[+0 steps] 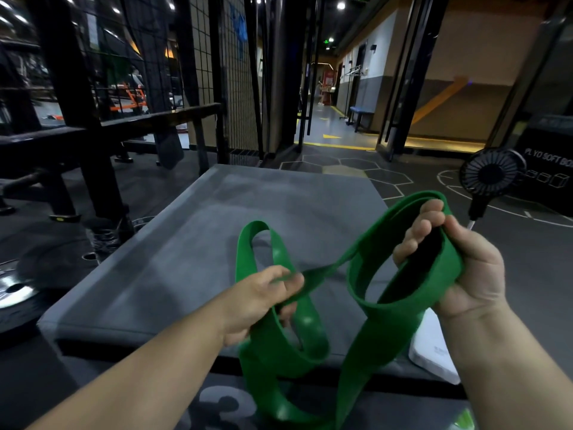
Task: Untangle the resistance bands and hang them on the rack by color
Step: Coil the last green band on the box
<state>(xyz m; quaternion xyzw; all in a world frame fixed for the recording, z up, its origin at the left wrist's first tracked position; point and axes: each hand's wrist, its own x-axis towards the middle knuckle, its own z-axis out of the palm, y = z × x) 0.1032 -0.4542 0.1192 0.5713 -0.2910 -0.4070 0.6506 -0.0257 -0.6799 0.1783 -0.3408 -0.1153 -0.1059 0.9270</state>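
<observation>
Green band (366, 361) hangs twisted between our hands, over the near edge of a grey pad (248, 212). Our left hand (263, 301) grips a strand in curled fingers; one loop stands up behind it, another droops below. Our right hand (462, 268), higher and further right, has its fingers curled through a wide doubled loop, thumb pressed on the outer side. A narrow twisted stretch joins both sides. A black fan (493, 175) stands far right; a white object (434, 352) lies under our right wrist.
</observation>
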